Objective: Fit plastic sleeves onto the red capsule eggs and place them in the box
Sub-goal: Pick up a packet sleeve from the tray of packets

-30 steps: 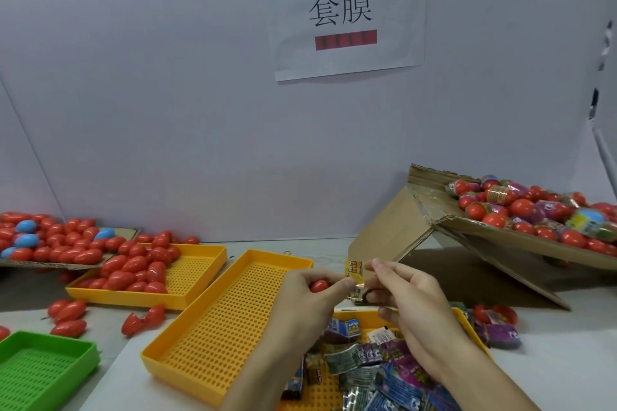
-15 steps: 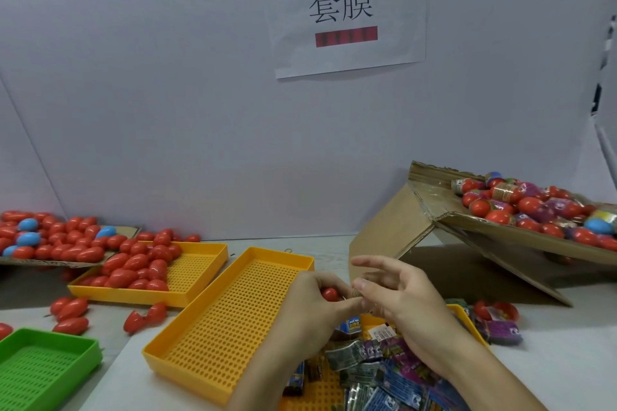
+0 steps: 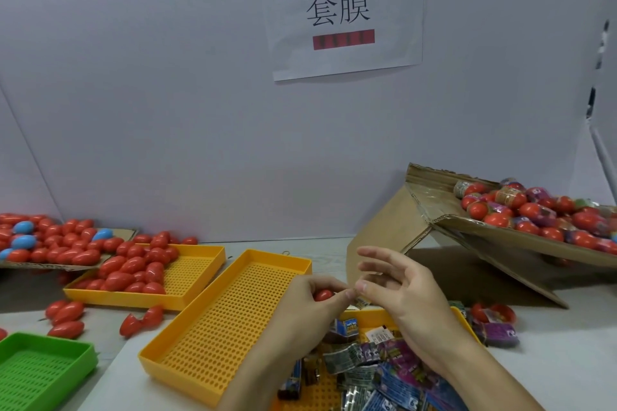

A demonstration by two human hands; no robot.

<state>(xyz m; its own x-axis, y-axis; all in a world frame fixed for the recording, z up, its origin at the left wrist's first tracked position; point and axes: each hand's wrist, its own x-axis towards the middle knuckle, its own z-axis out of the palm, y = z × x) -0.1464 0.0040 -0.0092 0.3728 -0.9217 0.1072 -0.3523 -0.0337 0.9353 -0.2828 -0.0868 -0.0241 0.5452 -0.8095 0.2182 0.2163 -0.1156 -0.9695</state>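
From the head view, at lower centre of the frame, my left hand point(image 3: 309, 305) is gripping a glossy red capsule egg point(image 3: 323, 295). My right hand point(image 3: 405, 294) is pinching a small plastic sleeve point(image 3: 362, 301) against it, fingers now fanning wider than half a second ago. The cardboard box point(image 3: 521, 237) is sitting at right.
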